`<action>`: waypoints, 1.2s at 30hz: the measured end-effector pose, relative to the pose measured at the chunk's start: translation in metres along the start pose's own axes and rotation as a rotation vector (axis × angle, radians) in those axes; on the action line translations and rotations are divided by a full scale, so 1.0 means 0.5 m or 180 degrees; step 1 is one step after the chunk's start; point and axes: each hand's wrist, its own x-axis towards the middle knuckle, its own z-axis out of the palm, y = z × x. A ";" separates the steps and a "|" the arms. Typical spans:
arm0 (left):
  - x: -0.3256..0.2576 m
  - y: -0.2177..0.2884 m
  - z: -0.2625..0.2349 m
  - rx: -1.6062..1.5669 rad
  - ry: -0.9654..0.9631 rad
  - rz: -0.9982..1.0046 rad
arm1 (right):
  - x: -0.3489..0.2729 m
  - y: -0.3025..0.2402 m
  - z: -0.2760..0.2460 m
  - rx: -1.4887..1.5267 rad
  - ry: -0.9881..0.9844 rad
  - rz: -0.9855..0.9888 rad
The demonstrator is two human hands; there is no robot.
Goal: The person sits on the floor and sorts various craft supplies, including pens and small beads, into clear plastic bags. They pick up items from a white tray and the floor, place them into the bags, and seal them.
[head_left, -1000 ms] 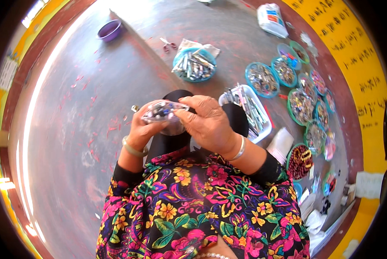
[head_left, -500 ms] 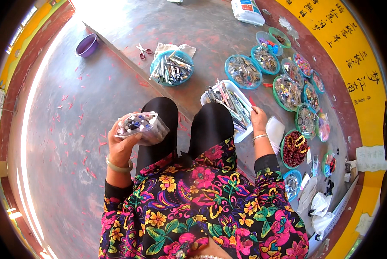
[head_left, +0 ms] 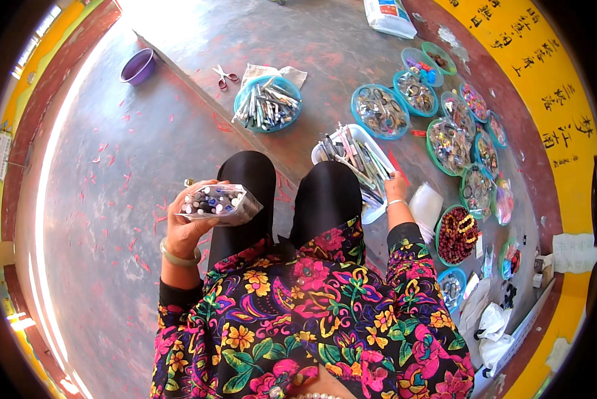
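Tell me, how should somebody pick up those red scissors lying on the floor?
The red scissors lie flat on the grey floor, beside the round blue tray of pens. Best to come straight down from above and pinch the red handle loops, which look wider and blunter than the thin blades. The side away from the tray seems open, so fingers would not bump it.

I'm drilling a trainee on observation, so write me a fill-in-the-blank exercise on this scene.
1. The left hand holds up a clear ____ of pens.
2. The right hand reaches to the white ____ of pens beside the knee.
3. A pair of scissors with ____ handles lies on the floor.
4. The small bowl far to the left is ____.

Missing words: bag; tray; red; purple
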 end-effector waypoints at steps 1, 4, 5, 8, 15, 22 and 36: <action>-0.002 0.001 0.000 -0.0027 -0.0029 0.0022 | -0.001 -0.004 0.001 0.0020 0.0010 0.0021; -0.001 0.007 -0.002 -0.0087 -0.0116 0.0046 | 0.001 0.011 0.014 0.0038 0.0039 -0.0098; 0.001 0.008 -0.002 -0.0086 -0.0129 0.0027 | 0.004 0.022 0.021 0.0037 0.0051 -0.0165; -0.004 0.008 -0.001 -0.0104 -0.0117 0.0038 | -0.001 0.000 0.007 0.0348 0.0029 0.0042; -0.011 0.015 -0.002 -0.0031 -0.0021 -0.0040 | -0.010 -0.005 -0.016 0.1423 0.0604 0.0010; -0.009 -0.008 -0.033 -0.0122 -0.0323 -0.0017 | -0.051 -0.108 -0.167 0.3918 0.0485 0.0128; 0.001 0.003 -0.032 -0.0097 -0.0537 0.0049 | -0.284 -0.563 -0.487 0.4698 -0.1050 -0.2618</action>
